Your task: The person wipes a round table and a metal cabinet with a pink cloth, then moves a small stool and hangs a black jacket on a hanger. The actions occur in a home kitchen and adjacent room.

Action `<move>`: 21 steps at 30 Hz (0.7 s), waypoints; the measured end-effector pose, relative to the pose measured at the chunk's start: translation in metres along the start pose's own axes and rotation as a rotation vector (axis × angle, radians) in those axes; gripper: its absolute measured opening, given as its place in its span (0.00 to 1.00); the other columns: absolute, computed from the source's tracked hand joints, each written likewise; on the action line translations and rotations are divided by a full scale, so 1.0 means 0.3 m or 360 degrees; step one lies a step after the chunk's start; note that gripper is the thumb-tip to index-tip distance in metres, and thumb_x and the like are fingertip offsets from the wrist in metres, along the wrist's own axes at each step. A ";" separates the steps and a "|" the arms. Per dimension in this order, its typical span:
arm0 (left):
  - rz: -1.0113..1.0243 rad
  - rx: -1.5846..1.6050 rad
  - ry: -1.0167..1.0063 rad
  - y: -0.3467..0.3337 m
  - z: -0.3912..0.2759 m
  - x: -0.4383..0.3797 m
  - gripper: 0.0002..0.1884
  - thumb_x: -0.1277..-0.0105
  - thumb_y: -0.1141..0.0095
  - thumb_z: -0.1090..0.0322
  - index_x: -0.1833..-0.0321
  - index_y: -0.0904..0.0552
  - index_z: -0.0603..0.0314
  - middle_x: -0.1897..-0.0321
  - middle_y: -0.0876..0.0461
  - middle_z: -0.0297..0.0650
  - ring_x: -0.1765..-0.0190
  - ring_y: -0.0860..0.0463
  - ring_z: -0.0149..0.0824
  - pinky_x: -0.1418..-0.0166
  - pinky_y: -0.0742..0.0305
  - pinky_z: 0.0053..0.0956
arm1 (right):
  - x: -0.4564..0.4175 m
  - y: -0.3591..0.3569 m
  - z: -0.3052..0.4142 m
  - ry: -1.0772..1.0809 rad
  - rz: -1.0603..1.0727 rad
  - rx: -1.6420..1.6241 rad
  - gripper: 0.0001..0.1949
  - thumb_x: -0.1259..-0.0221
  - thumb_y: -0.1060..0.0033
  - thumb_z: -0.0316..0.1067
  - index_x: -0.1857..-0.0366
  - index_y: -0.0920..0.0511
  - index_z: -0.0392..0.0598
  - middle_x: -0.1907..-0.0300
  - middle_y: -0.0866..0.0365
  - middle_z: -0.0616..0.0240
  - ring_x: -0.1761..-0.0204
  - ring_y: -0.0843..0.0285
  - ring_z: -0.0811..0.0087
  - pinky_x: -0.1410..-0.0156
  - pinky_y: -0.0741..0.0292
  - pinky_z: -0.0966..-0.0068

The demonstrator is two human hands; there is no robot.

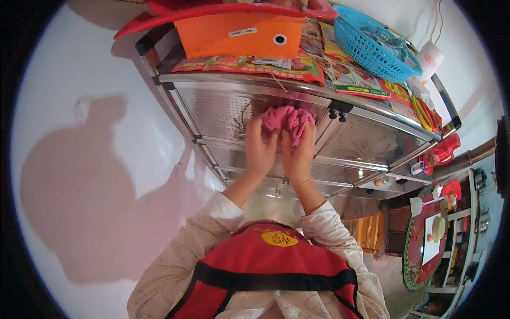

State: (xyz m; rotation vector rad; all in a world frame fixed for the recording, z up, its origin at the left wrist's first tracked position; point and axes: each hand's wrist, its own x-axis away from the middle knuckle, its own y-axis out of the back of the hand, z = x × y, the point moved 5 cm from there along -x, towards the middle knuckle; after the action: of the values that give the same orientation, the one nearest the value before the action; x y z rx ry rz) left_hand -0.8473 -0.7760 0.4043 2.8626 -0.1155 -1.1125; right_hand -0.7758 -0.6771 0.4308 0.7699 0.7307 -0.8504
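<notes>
A bunched pink cloth (283, 119) is held in both hands in front of the upper doors of a metal cabinet (215, 113). My left hand (259, 145) grips its left part, thumb towards the middle. Around its right part my right hand (299, 149) is closed, close beside the left. Just above the cloth runs the front edge of the cabinet top, where a thin stick (279, 83) pokes out over the rim. Black door knobs (337, 111) are to the right of my right hand. Whether the cloth touches the door panel cannot be told.
On the cabinet top are an orange box (239, 38) under a red tray (223, 12), printed sheets (358, 81), a blue plastic basket (374, 48) and a paper roll (430, 60). A white wall (159, 167) stands at the left. A round table (414, 255) is at the right.
</notes>
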 end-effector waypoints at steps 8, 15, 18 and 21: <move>-0.0255 0.0400 -0.0085 0.123 -0.029 -0.140 0.22 0.36 0.43 0.74 0.41 0.34 0.67 0.50 0.29 0.43 0.50 0.25 0.35 0.45 0.27 0.27 | -0.096 -0.087 0.109 0.0224 0.0024 -0.0089 0.27 0.46 0.37 0.28 0.41 0.35 0.38 0.46 0.32 0.44 0.47 0.27 0.43 0.49 0.25 0.61; -0.0554 0.0058 -0.0181 0.287 0.030 -0.184 0.23 0.37 0.42 0.74 0.41 0.33 0.66 0.49 0.29 0.42 0.50 0.25 0.33 0.49 0.27 0.25 | -0.106 -0.225 0.192 0.0248 0.0254 -0.0221 0.26 0.47 0.39 0.26 0.41 0.34 0.41 0.44 0.33 0.48 0.50 0.25 0.45 0.55 0.22 0.61; -0.0686 0.0150 -0.0108 0.343 0.060 -0.189 0.20 0.37 0.45 0.77 0.44 0.34 0.65 0.51 0.29 0.41 0.49 0.26 0.33 0.45 0.30 0.25 | -0.100 -0.301 0.213 0.0261 0.0373 -0.0223 0.25 0.45 0.42 0.27 0.41 0.34 0.42 0.46 0.31 0.50 0.56 0.22 0.48 0.59 0.22 0.61; -0.0761 0.0129 -0.0082 0.407 0.098 -0.196 0.19 0.39 0.48 0.81 0.46 0.34 0.65 0.53 0.29 0.41 0.49 0.26 0.32 0.43 0.32 0.25 | -0.086 -0.367 0.252 0.0347 0.0405 -0.0262 0.24 0.44 0.43 0.28 0.40 0.33 0.43 0.49 0.30 0.52 0.60 0.21 0.49 0.62 0.22 0.61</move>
State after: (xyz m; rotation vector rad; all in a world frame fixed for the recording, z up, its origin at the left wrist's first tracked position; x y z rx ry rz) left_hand -0.9159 -0.8930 0.4333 3.0185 0.5625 -1.2725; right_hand -0.8630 -0.7774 0.4591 0.7949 0.8630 -0.4745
